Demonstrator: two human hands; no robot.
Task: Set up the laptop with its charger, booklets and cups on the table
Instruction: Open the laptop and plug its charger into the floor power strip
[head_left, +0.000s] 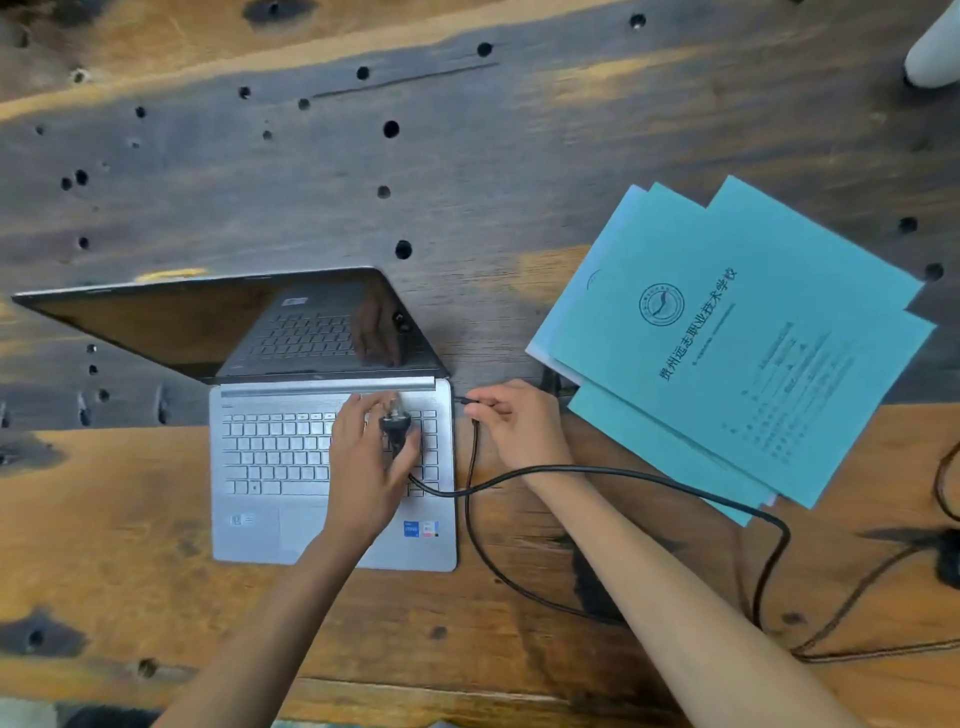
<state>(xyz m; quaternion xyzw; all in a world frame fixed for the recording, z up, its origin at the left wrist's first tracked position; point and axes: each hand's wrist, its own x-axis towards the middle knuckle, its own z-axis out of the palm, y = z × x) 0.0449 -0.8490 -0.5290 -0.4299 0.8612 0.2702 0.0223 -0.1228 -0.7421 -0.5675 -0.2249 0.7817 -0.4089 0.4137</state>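
Note:
A silver laptop lies open on the wooden table, its dark screen tilted back. Over the keyboard's right side, my left hand grips the charger's black wall plug, prongs pointing up. My right hand pinches the charger's small connector at the laptop's right edge; whether it sits in the port I cannot tell. The black charger cable loops across the table between my arms. A fanned stack of teal booklets lies to the right.
A white rounded object stands at the far right top corner. Another thin dark cable and a dark object lie at the right edge. The table's near edge runs along the bottom. The tabletop has several dark holes.

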